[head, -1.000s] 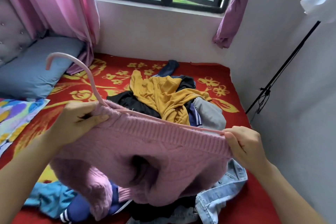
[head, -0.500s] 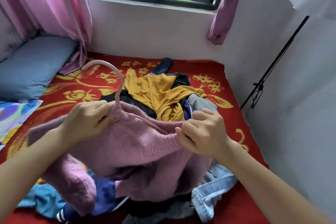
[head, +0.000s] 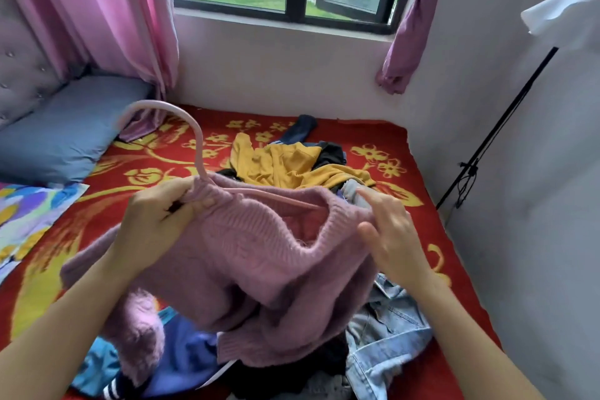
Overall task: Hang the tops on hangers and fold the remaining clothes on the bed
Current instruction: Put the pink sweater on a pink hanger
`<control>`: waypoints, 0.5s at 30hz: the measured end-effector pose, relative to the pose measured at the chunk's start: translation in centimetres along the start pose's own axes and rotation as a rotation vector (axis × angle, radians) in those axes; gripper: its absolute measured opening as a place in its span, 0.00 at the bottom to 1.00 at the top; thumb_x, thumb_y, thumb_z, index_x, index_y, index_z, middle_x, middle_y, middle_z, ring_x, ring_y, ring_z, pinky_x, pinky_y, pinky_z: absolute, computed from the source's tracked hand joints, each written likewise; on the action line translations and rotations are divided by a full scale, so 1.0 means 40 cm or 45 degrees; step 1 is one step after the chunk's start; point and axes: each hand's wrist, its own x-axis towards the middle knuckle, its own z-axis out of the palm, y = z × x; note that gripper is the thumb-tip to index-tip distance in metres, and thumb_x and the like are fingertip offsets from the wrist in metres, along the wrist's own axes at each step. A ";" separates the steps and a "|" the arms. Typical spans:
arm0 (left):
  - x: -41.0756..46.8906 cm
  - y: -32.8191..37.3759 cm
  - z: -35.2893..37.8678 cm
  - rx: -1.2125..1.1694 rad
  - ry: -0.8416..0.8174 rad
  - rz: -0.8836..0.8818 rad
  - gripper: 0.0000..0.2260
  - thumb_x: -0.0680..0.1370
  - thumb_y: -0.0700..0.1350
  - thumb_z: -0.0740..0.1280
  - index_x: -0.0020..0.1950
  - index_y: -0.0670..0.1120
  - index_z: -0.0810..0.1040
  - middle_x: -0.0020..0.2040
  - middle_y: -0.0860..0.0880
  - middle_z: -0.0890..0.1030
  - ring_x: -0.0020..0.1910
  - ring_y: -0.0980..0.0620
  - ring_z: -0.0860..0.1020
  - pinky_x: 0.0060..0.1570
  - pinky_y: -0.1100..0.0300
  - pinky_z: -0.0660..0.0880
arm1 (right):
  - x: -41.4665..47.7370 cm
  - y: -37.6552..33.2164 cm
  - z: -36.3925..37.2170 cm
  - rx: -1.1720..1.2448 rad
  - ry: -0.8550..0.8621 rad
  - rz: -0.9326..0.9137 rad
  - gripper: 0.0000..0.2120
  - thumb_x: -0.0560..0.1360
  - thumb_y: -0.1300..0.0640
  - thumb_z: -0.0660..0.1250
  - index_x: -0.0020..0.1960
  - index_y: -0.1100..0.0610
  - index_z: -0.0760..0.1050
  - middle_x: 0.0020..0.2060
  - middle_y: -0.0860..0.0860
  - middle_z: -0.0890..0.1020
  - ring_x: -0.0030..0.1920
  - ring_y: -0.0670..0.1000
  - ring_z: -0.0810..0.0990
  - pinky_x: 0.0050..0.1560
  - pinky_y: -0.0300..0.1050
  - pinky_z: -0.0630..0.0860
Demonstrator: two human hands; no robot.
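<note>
A pink knit sweater [head: 246, 269] hangs in front of me above the bed. My left hand [head: 156, 221] grips its neck together with the base of a pink hanger [head: 191, 136], whose hook curves up to the left and whose bar runs into the collar opening. My right hand [head: 389, 230] is at the collar's right edge with fingers extended and slightly blurred; its thumb presses the knit. Beyond lies a pile of clothes with a mustard top [head: 292, 166] on it. A denim jacket [head: 386, 341] and blue garments [head: 181, 360] lie below the sweater.
The bed has a red blanket with yellow flowers [head: 383, 153]. A grey-blue pillow [head: 61, 133] and a colourful cloth [head: 29, 214] lie at left. Pink curtains flank the window. A black stand [head: 493, 136] leans against the right wall, with white fabric [head: 565, 16] above it.
My right hand let go of its pinch on the collar and opened, moving to the collar's right side. The collar opening has widened around the hanger bar. The hanger hook tilted further left.
</note>
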 end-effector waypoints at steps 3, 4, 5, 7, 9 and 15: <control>0.017 0.023 0.001 0.006 0.016 -0.040 0.10 0.72 0.57 0.64 0.48 0.74 0.74 0.43 0.78 0.74 0.40 0.76 0.72 0.41 0.82 0.63 | 0.006 0.061 -0.031 0.430 -0.297 0.318 0.09 0.76 0.46 0.64 0.55 0.46 0.72 0.49 0.44 0.77 0.49 0.36 0.73 0.52 0.35 0.67; 0.027 0.036 0.000 -0.009 -0.009 -0.034 0.15 0.72 0.54 0.65 0.47 0.77 0.71 0.42 0.77 0.75 0.39 0.76 0.72 0.41 0.82 0.63 | 0.010 0.070 -0.039 0.518 -0.309 0.334 0.04 0.76 0.56 0.66 0.49 0.48 0.74 0.43 0.46 0.77 0.43 0.35 0.73 0.47 0.34 0.68; 0.034 0.042 -0.003 -0.017 -0.027 -0.053 0.18 0.73 0.51 0.67 0.46 0.78 0.70 0.40 0.76 0.75 0.38 0.76 0.72 0.39 0.82 0.63 | 0.016 0.076 -0.046 0.562 -0.330 0.352 0.07 0.75 0.63 0.66 0.44 0.52 0.75 0.38 0.47 0.77 0.39 0.36 0.73 0.43 0.34 0.69; 0.053 0.048 -0.018 0.019 -0.071 0.003 0.15 0.74 0.53 0.66 0.46 0.77 0.71 0.39 0.75 0.74 0.36 0.77 0.70 0.38 0.82 0.62 | 0.031 0.080 -0.077 0.572 -0.394 0.385 0.06 0.74 0.66 0.67 0.38 0.61 0.76 0.33 0.52 0.75 0.35 0.39 0.72 0.38 0.34 0.69; 0.078 0.047 -0.054 0.043 -0.044 0.051 0.05 0.75 0.59 0.64 0.48 0.70 0.76 0.39 0.74 0.75 0.36 0.76 0.70 0.38 0.81 0.63 | 0.071 0.072 -0.121 0.498 -0.463 0.346 0.16 0.71 0.54 0.72 0.40 0.69 0.77 0.33 0.58 0.76 0.36 0.43 0.72 0.38 0.39 0.71; 0.180 0.045 -0.131 0.208 0.000 0.189 0.20 0.76 0.55 0.63 0.40 0.36 0.78 0.32 0.50 0.75 0.31 0.53 0.70 0.34 0.62 0.69 | 0.235 -0.056 -0.256 0.188 -0.288 -0.088 0.26 0.66 0.42 0.72 0.27 0.64 0.69 0.26 0.48 0.66 0.29 0.42 0.63 0.32 0.39 0.61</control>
